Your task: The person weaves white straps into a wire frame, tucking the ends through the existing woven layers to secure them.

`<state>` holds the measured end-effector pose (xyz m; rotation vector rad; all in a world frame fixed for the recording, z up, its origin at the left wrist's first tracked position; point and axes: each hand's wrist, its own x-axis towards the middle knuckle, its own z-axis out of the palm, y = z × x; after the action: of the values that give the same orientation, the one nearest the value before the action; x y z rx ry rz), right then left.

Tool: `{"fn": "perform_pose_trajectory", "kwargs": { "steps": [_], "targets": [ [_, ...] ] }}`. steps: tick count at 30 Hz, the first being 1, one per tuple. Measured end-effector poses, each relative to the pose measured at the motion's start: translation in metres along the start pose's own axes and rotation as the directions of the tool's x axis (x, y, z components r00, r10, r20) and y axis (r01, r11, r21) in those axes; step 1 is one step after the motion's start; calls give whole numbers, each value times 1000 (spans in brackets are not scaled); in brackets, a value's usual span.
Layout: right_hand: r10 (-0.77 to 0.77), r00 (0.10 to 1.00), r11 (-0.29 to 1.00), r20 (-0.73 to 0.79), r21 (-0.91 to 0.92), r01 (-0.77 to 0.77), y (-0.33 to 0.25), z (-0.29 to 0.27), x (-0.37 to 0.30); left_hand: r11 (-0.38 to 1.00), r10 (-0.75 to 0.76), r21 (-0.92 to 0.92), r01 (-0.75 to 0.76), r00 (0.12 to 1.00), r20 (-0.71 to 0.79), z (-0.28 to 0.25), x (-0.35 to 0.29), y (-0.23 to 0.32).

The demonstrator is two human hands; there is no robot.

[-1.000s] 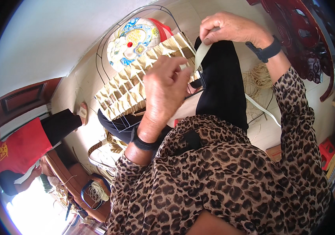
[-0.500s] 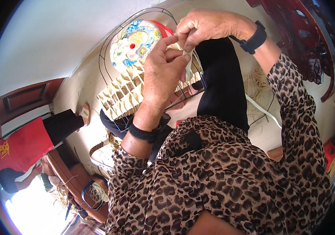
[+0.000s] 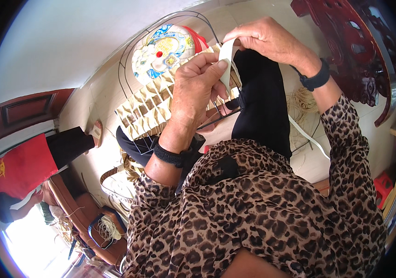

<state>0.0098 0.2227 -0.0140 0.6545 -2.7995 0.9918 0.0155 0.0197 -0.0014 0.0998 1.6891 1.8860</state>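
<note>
My left hand [image 3: 195, 85] pinches a flat cream strip [image 3: 227, 52] between thumb and fingers. Beyond it, my right hand [image 3: 265, 41] grips the same strip higher up, where it bends over in a loop. Below and left of the hands lies a black wire frame laced with folded cream strips [image 3: 149, 111] in rows, resting across my lap. The frame's thin curved wires arch up behind it. My left wrist covers part of the lacing.
A round patterned cushion [image 3: 165, 48] with a red centre lies behind the frame. Coiled cord [image 3: 303, 101] is on the floor at right, near carved dark-red furniture [image 3: 353, 41]. A person in a red top [image 3: 24, 160] is at left, beside a brown bench [image 3: 80, 211].
My right hand has moved right, away from the left, drawing the strip into a visible loop. My left hand still pinches the strip, nearly in place.
</note>
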Motion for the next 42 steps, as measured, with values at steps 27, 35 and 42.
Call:
{"fn": "perform_pose_trajectory", "kwargs": {
  "steps": [27, 35, 42],
  "targets": [
    [427, 824, 834, -372, 515, -199, -71, 67, -27, 861, 234, 458, -220, 972, 27, 5, -5, -11],
    [447, 842, 817, -301, 521, -248, -84, 65, -35, 267, 664, 827, -495, 716, 214, 0, -10, -13],
    [384, 861, 871, -333, 440, -219, -97, 72, -60, 908, 177, 376, -184, 983, 53, -15, -35, 5]
  ]
}}
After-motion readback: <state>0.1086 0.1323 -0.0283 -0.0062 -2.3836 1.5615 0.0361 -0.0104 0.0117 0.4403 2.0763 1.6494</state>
